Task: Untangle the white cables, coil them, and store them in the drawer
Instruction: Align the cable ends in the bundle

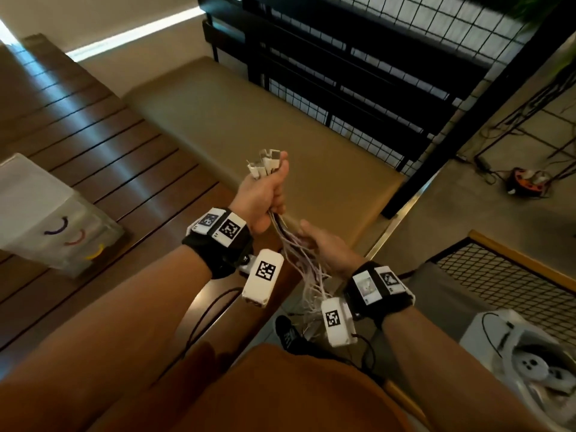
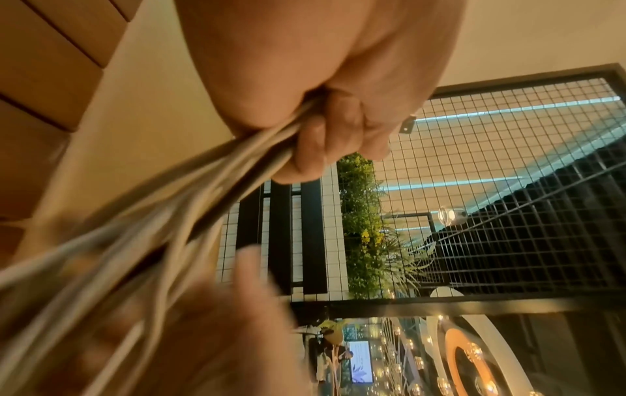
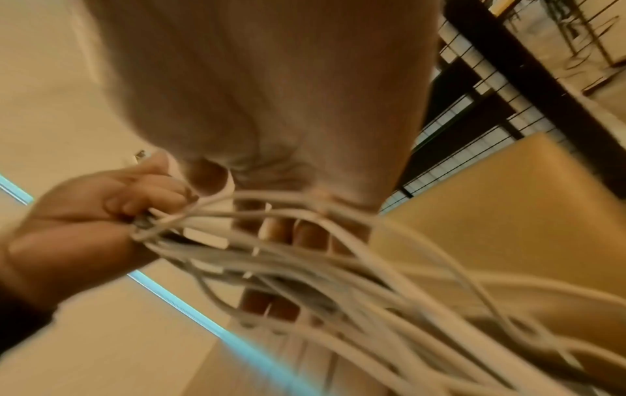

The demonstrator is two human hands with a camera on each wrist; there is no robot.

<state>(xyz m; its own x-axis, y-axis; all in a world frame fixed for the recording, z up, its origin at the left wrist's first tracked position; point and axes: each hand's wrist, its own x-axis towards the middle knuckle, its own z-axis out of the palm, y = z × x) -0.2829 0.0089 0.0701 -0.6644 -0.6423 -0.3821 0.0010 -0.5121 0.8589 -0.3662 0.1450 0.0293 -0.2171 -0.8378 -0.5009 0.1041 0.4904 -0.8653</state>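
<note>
Head view first: the left hand (image 1: 261,198) was raised in a tight fist around a bundle of thin white cables (image 1: 299,260), their white plug ends (image 1: 265,162) fanning out above the thumb. The strands dropped from the fist, past the near edge of the padded tan bench top (image 1: 237,116), and trailed down towards the floor. The right hand (image 1: 324,247) sat just below, fingers loosely spread in among the hanging strands, not clearly gripping any. Over at the left edge of the dark slatted wooden surface (image 1: 93,141) stood a translucent plastic drawer unit with coloured curved handles (image 1: 43,213), well apart from the cables.

Left wrist view: the left hand (image 2: 325,88) had its fingers (image 2: 315,150) curled hard over the cables (image 2: 189,201), which streamed away blurred; the right hand (image 2: 217,329) was a blur beneath them.

Right wrist view: the right hand's fingers (image 3: 294,235) reached through the loose cables (image 3: 372,281), the left hand (image 3: 94,214) clenched on them at the left.
</note>
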